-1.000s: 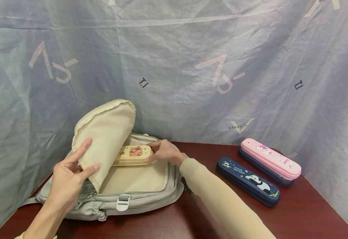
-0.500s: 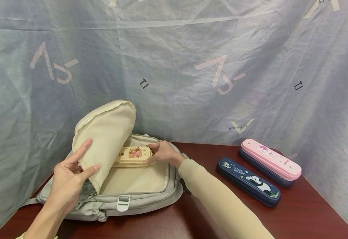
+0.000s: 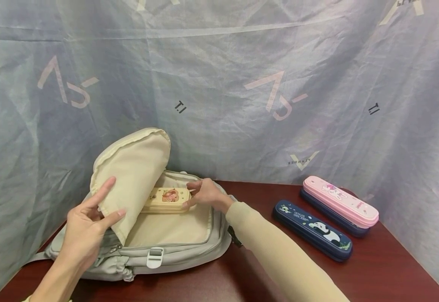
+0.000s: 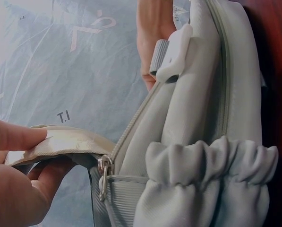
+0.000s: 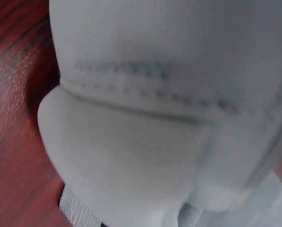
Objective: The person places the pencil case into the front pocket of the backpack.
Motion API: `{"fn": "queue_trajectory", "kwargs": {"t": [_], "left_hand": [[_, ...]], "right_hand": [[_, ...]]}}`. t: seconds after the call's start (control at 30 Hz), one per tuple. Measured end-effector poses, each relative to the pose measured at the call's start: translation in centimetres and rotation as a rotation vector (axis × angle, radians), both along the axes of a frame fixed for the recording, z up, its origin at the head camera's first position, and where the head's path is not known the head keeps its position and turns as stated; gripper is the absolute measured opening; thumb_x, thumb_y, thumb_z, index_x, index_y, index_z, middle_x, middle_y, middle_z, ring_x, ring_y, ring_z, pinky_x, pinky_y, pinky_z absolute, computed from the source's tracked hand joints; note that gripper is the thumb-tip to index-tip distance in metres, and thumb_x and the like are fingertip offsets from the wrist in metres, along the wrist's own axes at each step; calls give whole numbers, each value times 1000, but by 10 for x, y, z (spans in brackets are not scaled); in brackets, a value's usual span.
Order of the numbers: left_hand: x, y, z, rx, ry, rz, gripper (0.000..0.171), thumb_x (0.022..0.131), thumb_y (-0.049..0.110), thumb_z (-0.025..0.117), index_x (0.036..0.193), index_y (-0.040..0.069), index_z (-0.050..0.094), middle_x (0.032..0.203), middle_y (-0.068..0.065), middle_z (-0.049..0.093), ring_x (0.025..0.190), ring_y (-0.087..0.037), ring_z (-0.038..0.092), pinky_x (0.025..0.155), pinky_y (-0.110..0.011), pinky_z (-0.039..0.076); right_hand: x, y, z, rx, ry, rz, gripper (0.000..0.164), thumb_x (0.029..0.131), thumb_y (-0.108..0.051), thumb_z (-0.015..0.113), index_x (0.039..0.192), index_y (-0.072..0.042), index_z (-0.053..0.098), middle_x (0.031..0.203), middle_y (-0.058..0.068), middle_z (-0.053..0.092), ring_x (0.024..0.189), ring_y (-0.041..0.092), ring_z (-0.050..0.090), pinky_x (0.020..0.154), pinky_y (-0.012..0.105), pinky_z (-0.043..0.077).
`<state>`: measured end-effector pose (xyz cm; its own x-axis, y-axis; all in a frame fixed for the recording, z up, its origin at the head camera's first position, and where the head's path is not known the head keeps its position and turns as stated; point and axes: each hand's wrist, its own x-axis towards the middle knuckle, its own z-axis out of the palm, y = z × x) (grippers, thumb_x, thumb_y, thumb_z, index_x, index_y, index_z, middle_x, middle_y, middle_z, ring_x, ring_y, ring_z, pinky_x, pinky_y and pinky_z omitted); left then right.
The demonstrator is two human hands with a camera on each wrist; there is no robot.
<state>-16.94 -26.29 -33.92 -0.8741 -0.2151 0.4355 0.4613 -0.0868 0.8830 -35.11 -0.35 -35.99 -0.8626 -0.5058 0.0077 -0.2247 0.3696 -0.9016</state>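
Note:
A light grey backpack (image 3: pixel 183 256) lies on the table, its cream-lined compartment unzipped. My left hand (image 3: pixel 85 228) pinches the raised flap (image 3: pixel 132 178) at its near edge. In the left wrist view, the thumb is above the flap (image 4: pixel 70 142) and fingers are below it, beside a metal zipper pull (image 4: pixel 104 175). Inside the compartment is a pale yellow pencil case (image 3: pixel 170 200) with a cartoon print. My right hand (image 3: pixel 208 193) grips its right end; the flap hides its left end. The right wrist view is mostly filled by blurred backpack fabric (image 5: pixel 122 146).
At the right of the dark red table (image 3: pixel 189 285) lies a navy panda pencil case (image 3: pixel 313 230). Behind it, a pink pencil case (image 3: pixel 341 202) rests on top of another dark blue case (image 3: pixel 319 206). A grey printed cloth (image 3: pixel 219 138) hangs behind.
The yellow pencil case has sunk very slightly lower in the compartment with my right hand still holding it. My left hand keeps the flap up in the same place.

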Motion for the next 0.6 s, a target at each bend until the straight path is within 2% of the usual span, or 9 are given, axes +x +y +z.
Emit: {"fn": "queue_trajectory", "kwargs": {"t": [0.13, 0.33, 0.5, 0.6], "left_hand": [[-1, 1, 1, -4, -8, 10, 79, 86, -23, 73, 156, 9, 52, 159, 8, 49, 158, -13, 14, 98, -11, 45], [0, 1, 1, 0, -13, 8, 80, 86, -24, 72, 156, 9, 52, 160, 8, 48, 157, -15, 18, 98, -12, 46], [0, 2, 0, 9, -5, 10, 80, 86, -25, 71, 156, 9, 52, 159, 9, 49, 157, -15, 18, 97, -12, 46], [-1, 1, 0, 17, 3, 8, 80, 85, -27, 70, 155, 9, 52, 159, 9, 50, 157, -14, 16, 98, -12, 46]], "right_hand": [[11, 15, 12, -14, 16, 28, 72, 84, 0, 88, 149, 3, 57, 150, 21, 57, 136, 39, 56, 107, 42, 51], [35, 48, 29, 93, 149, 9, 55, 85, -10, 90, 136, -7, 72, 133, 11, 71, 126, 31, 64, 95, 35, 57], [59, 94, 37, 153, 280, 10, 42, 85, -16, 92, 125, -10, 79, 122, 10, 76, 117, 33, 68, 93, 38, 57], [72, 124, 35, 142, 309, -12, 40, 84, -17, 92, 120, -8, 80, 117, 10, 77, 113, 34, 71, 94, 43, 58]]}}
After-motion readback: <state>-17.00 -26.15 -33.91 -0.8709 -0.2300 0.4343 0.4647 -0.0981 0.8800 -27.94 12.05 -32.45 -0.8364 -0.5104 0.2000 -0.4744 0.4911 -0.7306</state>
